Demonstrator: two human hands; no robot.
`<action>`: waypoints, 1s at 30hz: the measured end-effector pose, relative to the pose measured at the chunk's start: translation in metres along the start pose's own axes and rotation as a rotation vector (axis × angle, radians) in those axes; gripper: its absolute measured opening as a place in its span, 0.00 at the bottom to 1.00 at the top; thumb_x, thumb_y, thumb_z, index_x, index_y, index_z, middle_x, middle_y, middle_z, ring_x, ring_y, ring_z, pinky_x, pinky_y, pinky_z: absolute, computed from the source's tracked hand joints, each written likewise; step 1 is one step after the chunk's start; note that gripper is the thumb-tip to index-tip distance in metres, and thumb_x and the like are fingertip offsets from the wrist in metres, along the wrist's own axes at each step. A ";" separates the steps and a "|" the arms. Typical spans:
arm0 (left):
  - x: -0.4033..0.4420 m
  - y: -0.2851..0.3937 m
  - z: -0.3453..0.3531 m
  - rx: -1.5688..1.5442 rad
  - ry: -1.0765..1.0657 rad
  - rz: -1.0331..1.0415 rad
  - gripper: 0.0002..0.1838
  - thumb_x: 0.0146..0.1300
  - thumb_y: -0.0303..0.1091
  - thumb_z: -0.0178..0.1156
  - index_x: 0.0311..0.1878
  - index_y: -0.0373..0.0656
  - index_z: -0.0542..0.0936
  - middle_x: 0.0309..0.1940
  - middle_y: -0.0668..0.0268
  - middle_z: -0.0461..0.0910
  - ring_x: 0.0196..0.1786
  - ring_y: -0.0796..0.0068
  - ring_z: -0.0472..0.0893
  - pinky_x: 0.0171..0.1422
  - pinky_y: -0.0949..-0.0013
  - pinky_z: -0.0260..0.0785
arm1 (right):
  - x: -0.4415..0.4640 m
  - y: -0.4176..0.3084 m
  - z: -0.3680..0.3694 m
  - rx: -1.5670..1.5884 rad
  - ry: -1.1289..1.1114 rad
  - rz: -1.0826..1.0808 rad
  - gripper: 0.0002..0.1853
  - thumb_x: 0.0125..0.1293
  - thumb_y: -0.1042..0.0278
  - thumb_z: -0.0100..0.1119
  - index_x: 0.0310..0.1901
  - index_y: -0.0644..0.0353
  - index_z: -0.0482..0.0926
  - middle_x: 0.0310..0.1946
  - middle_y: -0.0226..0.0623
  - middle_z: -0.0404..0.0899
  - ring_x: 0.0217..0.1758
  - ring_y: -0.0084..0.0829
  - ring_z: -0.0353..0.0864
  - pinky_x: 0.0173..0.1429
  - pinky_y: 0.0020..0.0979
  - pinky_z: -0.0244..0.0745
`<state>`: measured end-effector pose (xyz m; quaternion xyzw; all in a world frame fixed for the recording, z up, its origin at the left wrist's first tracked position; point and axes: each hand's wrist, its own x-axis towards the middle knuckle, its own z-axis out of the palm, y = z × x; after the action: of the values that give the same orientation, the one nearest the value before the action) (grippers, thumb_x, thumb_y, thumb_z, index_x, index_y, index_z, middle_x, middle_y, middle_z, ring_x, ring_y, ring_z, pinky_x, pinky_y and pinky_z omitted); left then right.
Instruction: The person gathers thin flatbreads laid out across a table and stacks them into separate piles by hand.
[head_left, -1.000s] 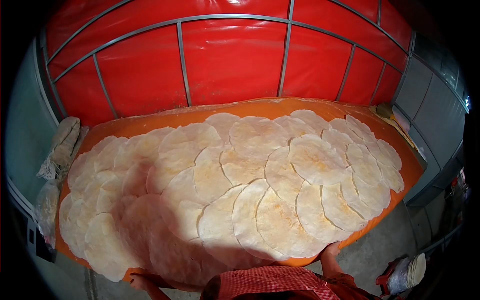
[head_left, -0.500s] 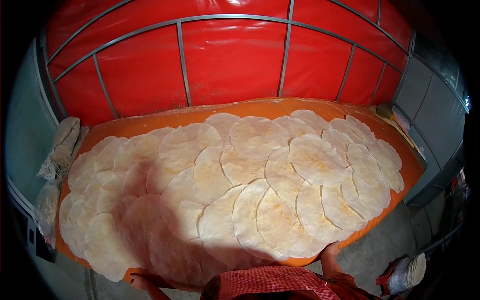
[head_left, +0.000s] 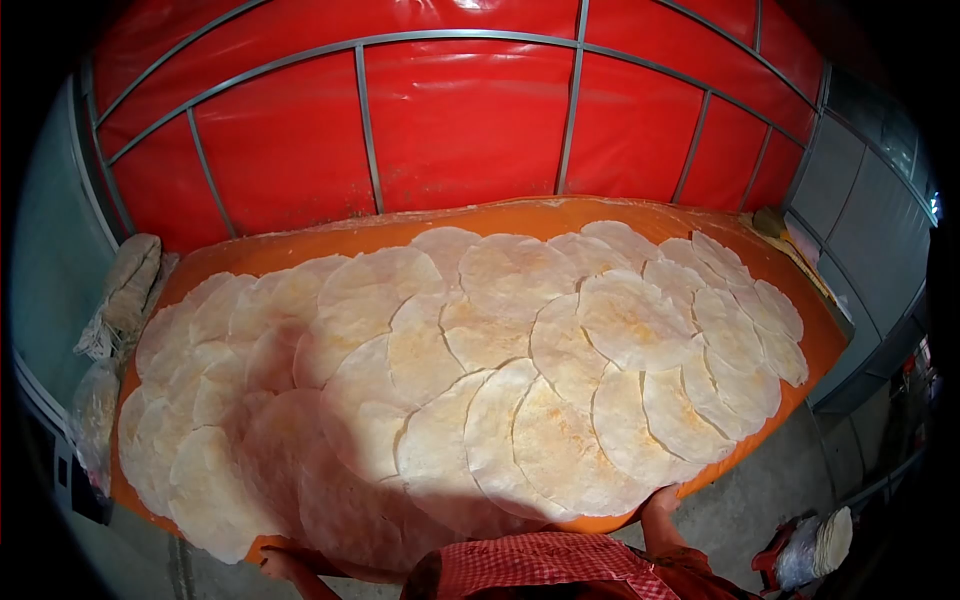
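Observation:
Large thin round flatbreads (head_left: 560,440) lie overlapping across a wide table with an orange cover (head_left: 400,230). Some show yellowish-brown patches. My left hand (head_left: 278,565) rests at the near edge of the table, low on the left, beside the lowest flatbreads. Its fingers are a little apart and hold nothing visible. My right hand (head_left: 658,503) leans on the near edge, right of the middle, just below a flatbread; its fingers lie on the orange cover and are partly hidden. A dark shadow falls over the flatbreads at left and along the front.
Behind the table stands a red sheet wall (head_left: 470,130) with grey metal bars. A rolled cloth (head_left: 130,280) and a clear plastic bag (head_left: 95,410) are at the left end. Folded cloths (head_left: 795,250) lie at the right corner. At lower right, a pale round stack (head_left: 832,540) stands over the concrete floor.

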<state>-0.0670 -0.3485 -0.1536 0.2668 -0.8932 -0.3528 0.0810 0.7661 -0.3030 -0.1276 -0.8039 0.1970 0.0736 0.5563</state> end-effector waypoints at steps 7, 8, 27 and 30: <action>-0.006 0.006 -0.010 -0.033 -0.055 -0.019 0.34 0.64 0.61 0.52 0.51 0.34 0.75 0.44 0.49 0.80 0.42 0.53 0.83 0.43 0.54 0.79 | -0.004 -0.002 -0.002 -0.008 -0.005 -0.002 0.40 0.61 0.40 0.51 0.51 0.83 0.72 0.49 0.67 0.76 0.50 0.59 0.79 0.53 0.49 0.74; -0.007 0.007 -0.010 -0.036 -0.059 -0.023 0.33 0.64 0.61 0.52 0.51 0.34 0.75 0.44 0.49 0.80 0.43 0.53 0.83 0.43 0.54 0.79 | -0.004 -0.003 -0.002 -0.014 -0.004 -0.003 0.40 0.61 0.40 0.51 0.51 0.83 0.72 0.49 0.67 0.77 0.50 0.59 0.79 0.53 0.49 0.74; -0.006 0.005 -0.008 -0.080 -0.024 0.014 0.32 0.65 0.57 0.54 0.50 0.31 0.74 0.41 0.50 0.81 0.38 0.53 0.83 0.41 0.58 0.79 | -0.015 -0.013 -0.010 -0.074 -0.051 0.029 0.42 0.63 0.38 0.51 0.58 0.78 0.67 0.54 0.66 0.73 0.53 0.58 0.77 0.57 0.49 0.73; 0.000 -0.001 -0.001 -0.083 -0.017 0.032 0.32 0.65 0.58 0.54 0.49 0.31 0.74 0.40 0.49 0.81 0.38 0.53 0.83 0.40 0.58 0.79 | -0.012 -0.011 -0.008 -0.050 -0.047 0.033 0.42 0.63 0.38 0.51 0.58 0.78 0.66 0.54 0.66 0.73 0.53 0.58 0.77 0.57 0.49 0.72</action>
<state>-0.0666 -0.3498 -0.1533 0.2458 -0.8827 -0.3903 0.0899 0.7585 -0.3045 -0.1113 -0.8122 0.1954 0.1064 0.5393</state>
